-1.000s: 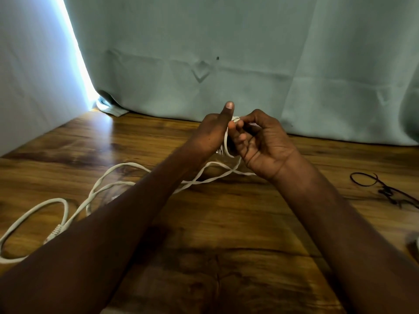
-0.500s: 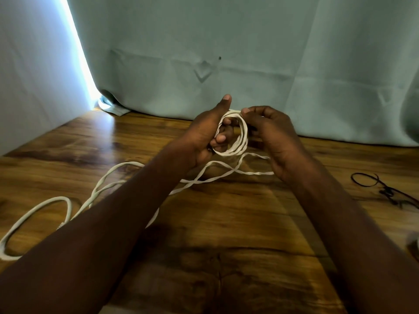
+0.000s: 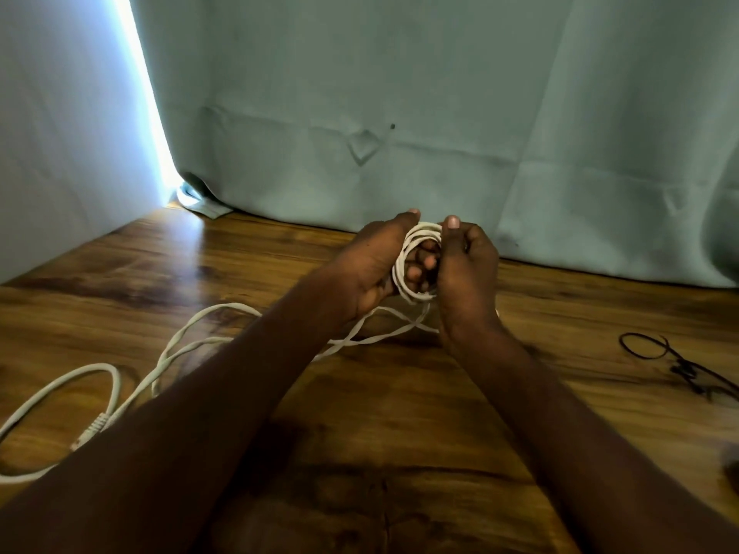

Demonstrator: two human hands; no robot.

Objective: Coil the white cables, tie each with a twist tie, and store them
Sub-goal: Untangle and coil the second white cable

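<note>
A small coil of white cable (image 3: 412, 237) is held upright above the wooden table between both hands. My left hand (image 3: 372, 265) grips its left side, thumb on top and fingers through the loop. My right hand (image 3: 464, 265) grips the right side, thumb up against the coil. The uncoiled rest of the white cable (image 3: 188, 333) trails down and left across the table in loose loops. A cable end with a plug (image 3: 94, 427) lies at the near left, partly hidden by my left forearm.
Black twist ties (image 3: 680, 361) lie on the wooden table (image 3: 400, 433) at the right. A pale green curtain (image 3: 400, 113) hangs along the table's far edge, with a bright gap at its left. A dark object (image 3: 734, 471) shows at the right edge.
The coil has gained a turn and stands more upright. My right hand came back from the right side and closed on the coil; the loose cable on the table has shifted slightly.
</note>
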